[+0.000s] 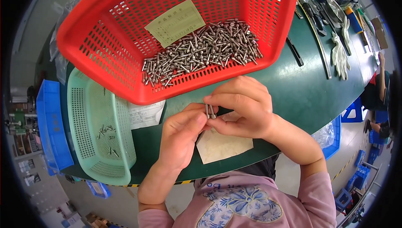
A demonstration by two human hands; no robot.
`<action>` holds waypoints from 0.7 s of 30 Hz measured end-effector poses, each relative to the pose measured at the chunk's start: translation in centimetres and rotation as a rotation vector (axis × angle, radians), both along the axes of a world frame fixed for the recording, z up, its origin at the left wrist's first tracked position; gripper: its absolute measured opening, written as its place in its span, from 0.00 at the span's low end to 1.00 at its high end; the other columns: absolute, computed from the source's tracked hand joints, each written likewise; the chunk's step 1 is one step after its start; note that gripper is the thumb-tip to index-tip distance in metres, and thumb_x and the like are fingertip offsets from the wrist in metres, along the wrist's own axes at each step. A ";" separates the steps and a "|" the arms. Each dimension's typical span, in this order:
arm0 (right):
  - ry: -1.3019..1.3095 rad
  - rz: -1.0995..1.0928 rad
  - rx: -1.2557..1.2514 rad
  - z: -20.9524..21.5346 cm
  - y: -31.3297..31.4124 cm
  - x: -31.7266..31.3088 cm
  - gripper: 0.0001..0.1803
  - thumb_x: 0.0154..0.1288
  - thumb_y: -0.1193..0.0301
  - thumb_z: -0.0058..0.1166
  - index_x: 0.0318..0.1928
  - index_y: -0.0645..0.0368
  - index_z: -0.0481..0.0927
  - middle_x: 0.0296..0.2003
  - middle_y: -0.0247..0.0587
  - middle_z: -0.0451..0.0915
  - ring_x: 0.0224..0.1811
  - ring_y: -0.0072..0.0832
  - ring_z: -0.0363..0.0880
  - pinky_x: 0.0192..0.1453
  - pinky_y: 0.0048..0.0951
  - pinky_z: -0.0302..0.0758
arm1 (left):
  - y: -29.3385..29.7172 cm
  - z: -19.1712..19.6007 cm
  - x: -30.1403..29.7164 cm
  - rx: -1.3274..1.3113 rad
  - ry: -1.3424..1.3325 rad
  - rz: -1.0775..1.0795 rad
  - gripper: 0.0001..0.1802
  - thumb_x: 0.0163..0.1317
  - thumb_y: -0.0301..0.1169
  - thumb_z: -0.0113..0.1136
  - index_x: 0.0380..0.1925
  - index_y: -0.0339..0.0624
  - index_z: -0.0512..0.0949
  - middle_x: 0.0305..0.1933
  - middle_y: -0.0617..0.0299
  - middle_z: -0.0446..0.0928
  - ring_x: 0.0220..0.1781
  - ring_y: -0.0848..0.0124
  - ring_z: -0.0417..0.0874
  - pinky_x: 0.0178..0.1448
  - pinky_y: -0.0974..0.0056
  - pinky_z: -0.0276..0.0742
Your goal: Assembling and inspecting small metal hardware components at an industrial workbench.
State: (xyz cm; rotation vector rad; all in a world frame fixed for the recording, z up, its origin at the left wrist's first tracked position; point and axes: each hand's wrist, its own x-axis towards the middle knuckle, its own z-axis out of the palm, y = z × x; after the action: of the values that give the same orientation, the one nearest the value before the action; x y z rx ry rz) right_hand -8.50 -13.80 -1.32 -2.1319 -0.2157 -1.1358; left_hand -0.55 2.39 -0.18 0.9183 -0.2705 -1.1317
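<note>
Two small headed metal pins [210, 111] stand upright side by side between my hands, their wider ends downward. My left hand [181, 132] is closed, its thumb and forefinger pinching the pins from the left. My right hand [247, 107] is closed round them from the other side, with the forefinger at their upper ends and the thumb near the heads. Just beyond my hands, a large red perforated basket [125, 75] holds a heap of similar metal pins [205, 48] and a yellowish paper card [176, 22]. Under my hands lies a pale sheet [224, 146].
A light green basket [127, 161] with several pins in it stands at left, beside a blue bin [54, 123]. A printed paper [146, 114] lies between the baskets and my left hand. White gloves [340, 56] and a long ruler [320, 48] lie on the green table [293, 90] at right.
</note>
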 end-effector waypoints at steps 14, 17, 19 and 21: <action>-0.016 -0.017 0.071 0.7 0.4 -0.1 0.19 0.36 0.73 0.68 0.35 0.58 0.81 0.27 0.34 0.78 0.24 0.29 0.77 0.26 0.27 0.71 | 0.2 0.0 0.4 -0.137 0.046 -0.087 0.15 0.67 0.28 0.47 0.43 0.27 0.76 0.49 0.53 0.73 0.51 0.67 0.74 0.56 0.64 0.68; 0.006 -0.002 0.078 0.8 0.2 -0.2 0.19 0.37 0.73 0.68 0.35 0.58 0.81 0.27 0.35 0.78 0.25 0.29 0.77 0.26 0.28 0.71 | 0.1 0.1 0.4 -0.138 0.045 -0.097 0.14 0.67 0.28 0.47 0.43 0.28 0.77 0.49 0.54 0.73 0.51 0.66 0.74 0.57 0.63 0.68; 0.027 0.022 0.103 1.0 0.1 -0.4 0.18 0.37 0.72 0.68 0.35 0.59 0.81 0.27 0.36 0.78 0.25 0.30 0.78 0.26 0.28 0.71 | 0.2 0.2 0.3 -0.129 0.046 -0.095 0.14 0.67 0.28 0.47 0.43 0.28 0.77 0.49 0.53 0.73 0.51 0.66 0.74 0.57 0.63 0.68; 0.048 0.044 0.127 1.0 0.1 -0.4 0.18 0.38 0.72 0.68 0.34 0.60 0.81 0.27 0.36 0.78 0.26 0.30 0.78 0.27 0.28 0.72 | 0.2 0.1 0.3 -0.145 0.083 -0.098 0.13 0.67 0.28 0.48 0.43 0.29 0.77 0.49 0.53 0.73 0.52 0.66 0.74 0.59 0.62 0.68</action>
State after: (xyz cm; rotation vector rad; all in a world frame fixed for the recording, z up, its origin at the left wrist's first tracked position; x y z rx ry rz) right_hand -8.89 -13.66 -0.28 -2.0307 -0.1632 -1.0436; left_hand -0.26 2.57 -0.08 0.7352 -0.3283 -1.2210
